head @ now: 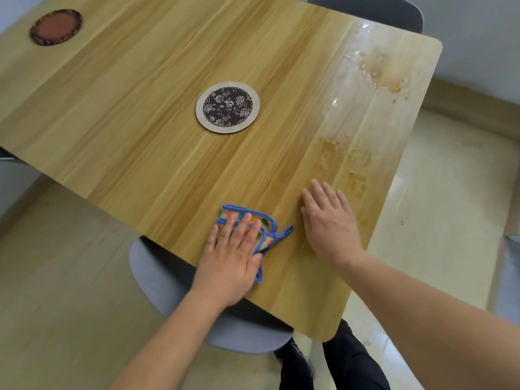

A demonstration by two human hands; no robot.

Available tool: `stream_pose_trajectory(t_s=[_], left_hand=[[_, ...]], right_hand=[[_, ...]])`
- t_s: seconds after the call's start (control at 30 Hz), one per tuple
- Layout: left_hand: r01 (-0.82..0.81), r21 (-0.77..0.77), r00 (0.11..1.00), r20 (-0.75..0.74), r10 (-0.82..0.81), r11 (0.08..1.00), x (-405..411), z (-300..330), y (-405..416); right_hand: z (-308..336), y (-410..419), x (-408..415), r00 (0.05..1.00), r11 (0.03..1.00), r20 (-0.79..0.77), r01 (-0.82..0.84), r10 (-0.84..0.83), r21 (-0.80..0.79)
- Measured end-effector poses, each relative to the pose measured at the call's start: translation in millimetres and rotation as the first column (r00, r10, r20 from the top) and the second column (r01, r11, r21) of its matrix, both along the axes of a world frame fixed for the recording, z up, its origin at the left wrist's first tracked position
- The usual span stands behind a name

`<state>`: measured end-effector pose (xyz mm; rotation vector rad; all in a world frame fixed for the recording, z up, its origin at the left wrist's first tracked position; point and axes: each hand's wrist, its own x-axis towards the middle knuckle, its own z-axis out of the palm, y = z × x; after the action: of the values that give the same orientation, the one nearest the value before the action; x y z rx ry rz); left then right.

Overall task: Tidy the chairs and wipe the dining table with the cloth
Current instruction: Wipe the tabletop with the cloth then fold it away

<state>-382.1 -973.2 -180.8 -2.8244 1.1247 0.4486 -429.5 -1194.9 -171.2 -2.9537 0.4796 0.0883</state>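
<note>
The wooden dining table [140, 114] fills most of the view. Near its front edge lies a folded cloth [267, 223] with blue trim and a coloured pattern. My left hand [233, 249] presses flat on it with straight fingers. My right hand [329, 220] rests flat on the bare wood just right of the cloth, fingers spread. Wet, yellowish smears [357, 164] cover the table's right end, just beyond my right fingertips. A grey chair [157, 274] is tucked under the front edge, below my left arm. A dark chair [388, 12] stands at the far side.
A round coaster with a dark floral pattern [228, 107] lies mid-table. A second, reddish-brown coaster [56, 26] sits at the far left. Pale tiled floor [450, 206] shows to the right. My legs in dark trousers [351, 361] stand at the table's near corner.
</note>
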Motion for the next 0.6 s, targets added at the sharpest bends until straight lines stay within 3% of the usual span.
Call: stream_pose_trajectory(t_s=[0.07,0.2,0.4,0.47,0.6], left_hand=[[-0.052,0.030,0.998,0.026,0.051,0.998,17,5,10],[-0.340,0.045,0.941,0.015,0.339,0.939,33,12,13],[-0.388,0.000,0.920,-0.062,0.387,0.922,-23,20,-25],[-0.377,0.023,0.918,-0.122,0.377,0.926,-49,24,-35],[-0.310,-0.041,0.924,-0.246,0.292,0.950,-41,34,-25]], right_hand=[[7,6,-15,0.998,0.999,-0.055,-0.039,0.040,0.005],[30,5,-34,0.967,0.994,-0.232,-0.089,0.103,0.068],[48,-11,-29,0.866,0.984,-0.473,-0.107,0.163,0.143],[52,-14,-26,0.855,0.982,-0.484,-0.145,0.186,0.121],[59,0,-30,0.906,0.955,-0.310,-0.248,0.289,0.165]])
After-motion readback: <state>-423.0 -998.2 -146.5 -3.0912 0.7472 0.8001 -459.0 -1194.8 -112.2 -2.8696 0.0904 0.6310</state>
